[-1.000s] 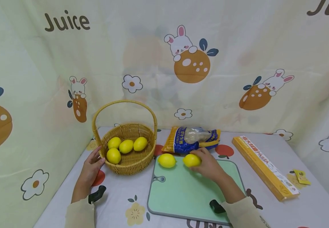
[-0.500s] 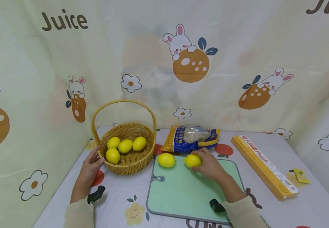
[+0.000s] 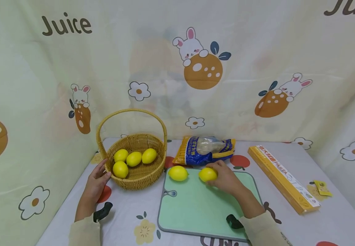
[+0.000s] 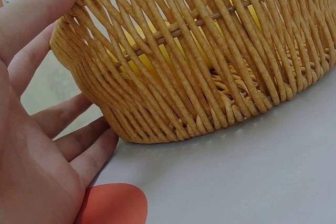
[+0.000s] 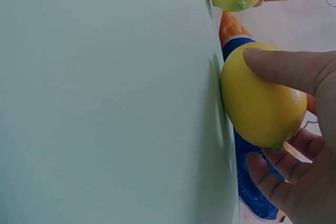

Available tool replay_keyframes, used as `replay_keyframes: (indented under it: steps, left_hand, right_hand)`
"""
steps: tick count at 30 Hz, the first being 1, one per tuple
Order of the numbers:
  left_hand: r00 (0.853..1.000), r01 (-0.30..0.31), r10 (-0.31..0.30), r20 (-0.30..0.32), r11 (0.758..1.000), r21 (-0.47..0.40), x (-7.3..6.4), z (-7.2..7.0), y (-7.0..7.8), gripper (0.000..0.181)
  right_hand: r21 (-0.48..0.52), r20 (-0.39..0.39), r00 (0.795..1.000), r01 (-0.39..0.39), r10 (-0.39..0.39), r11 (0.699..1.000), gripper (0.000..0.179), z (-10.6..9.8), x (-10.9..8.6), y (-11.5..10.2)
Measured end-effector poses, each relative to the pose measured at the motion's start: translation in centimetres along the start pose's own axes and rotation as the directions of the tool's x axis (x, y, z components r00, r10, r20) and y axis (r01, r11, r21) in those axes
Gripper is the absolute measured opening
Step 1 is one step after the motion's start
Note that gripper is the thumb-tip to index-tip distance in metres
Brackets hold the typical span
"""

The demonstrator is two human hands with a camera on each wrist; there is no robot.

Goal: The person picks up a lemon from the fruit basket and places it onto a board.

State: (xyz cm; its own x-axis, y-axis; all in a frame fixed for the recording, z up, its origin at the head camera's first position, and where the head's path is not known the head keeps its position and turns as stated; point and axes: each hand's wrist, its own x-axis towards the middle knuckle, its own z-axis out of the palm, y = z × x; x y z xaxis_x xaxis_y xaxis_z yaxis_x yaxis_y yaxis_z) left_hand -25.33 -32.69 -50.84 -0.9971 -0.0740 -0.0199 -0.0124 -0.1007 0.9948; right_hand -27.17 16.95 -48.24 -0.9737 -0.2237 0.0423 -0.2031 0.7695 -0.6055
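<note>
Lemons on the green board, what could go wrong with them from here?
The held lemon might slip or roll if the fingers of the right hand loosen, since it is rounded. The loose lemon, lying near the far edge of the green board, could roll off if bumped, perhaps against the pasta bag just behind.

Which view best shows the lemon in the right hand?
The right wrist view: the held lemon looks largest there, its green tip visible. The head view shows it smaller, partly covered by the right hand, near the far edge of the cutting board. The left wrist view doesn't show it, only yellow through the basket.
</note>
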Motion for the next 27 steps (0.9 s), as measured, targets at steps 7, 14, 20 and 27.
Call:
replay_keyframes:
  steps: [7, 14, 20, 27]
  left_hand:
    - [1.0, 0.002, -0.002, 0.002, 1.0, 0.011, -0.1, -0.1, -0.1, 0.067]
    - [1.0, 0.005, -0.005, 0.004, 1.0, 0.001, -0.2, 0.0, 0.0, 0.067]
    - [1.0, 0.02, -0.02, -0.005, 1.0, 0.006, -0.3, 0.0, 0.1, 0.068]
    - [1.0, 0.02, -0.019, -0.02, 0.998, 0.057, -0.2, 0.0, 0.2, 0.068]
  right_hand:
    - [-0.017, 0.004, 1.0, 0.003, -0.003, 1.0, 0.063, -0.3, 0.0, -0.3]
    - [-0.024, 0.001, 1.0, 0.023, -0.023, 0.999, 0.062, -0.4, 0.1, -0.1]
    - [-0.039, 0.007, 1.0, 0.024, -0.023, 0.999, 0.062, -0.7, 0.3, -0.2]
    - [-0.058, 0.007, 1.0, 0.028, -0.027, 0.998, 0.065, -1.1, 0.5, -0.5]
